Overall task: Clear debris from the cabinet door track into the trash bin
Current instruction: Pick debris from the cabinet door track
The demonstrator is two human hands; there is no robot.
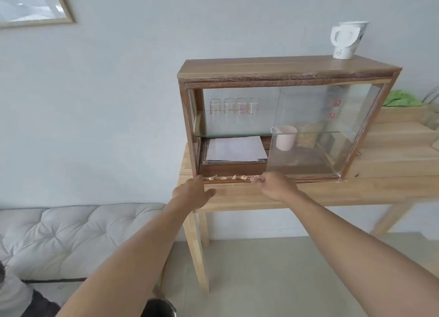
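- Your right hand (276, 186) is at the bottom door track (228, 179) of the wooden cabinet (285, 71), with its fingertips (255, 179) curled in at the right end of the exposed stretch.
- The grip of that hand looks pinched close at the track, but you cannot tell whether it has hold of a piece of debris.
- Your left hand (193, 194) sits at the cabinet's lower left corner, fingers loosely spread and resting on the edge of the light wooden surface (332, 193), with nothing in its grip.
- The debris (229, 177), a row of pale crumpled bits, lies along the track between your two hands.
- The sliding glass door (320, 131) stands over the right half of the cabinet, leaving the left half open.
- Inside the open half, four glass beakers (234, 109) stand on the glass shelf, and a stack of white paper (236, 149) lies below them.
- A pink cup (285, 138) is behind the glass door.
- A white jug (346, 39) stands on the cabinet top.
- The dark rim of a bin (159, 307) shows at the bottom edge, on the floor between your forearms.
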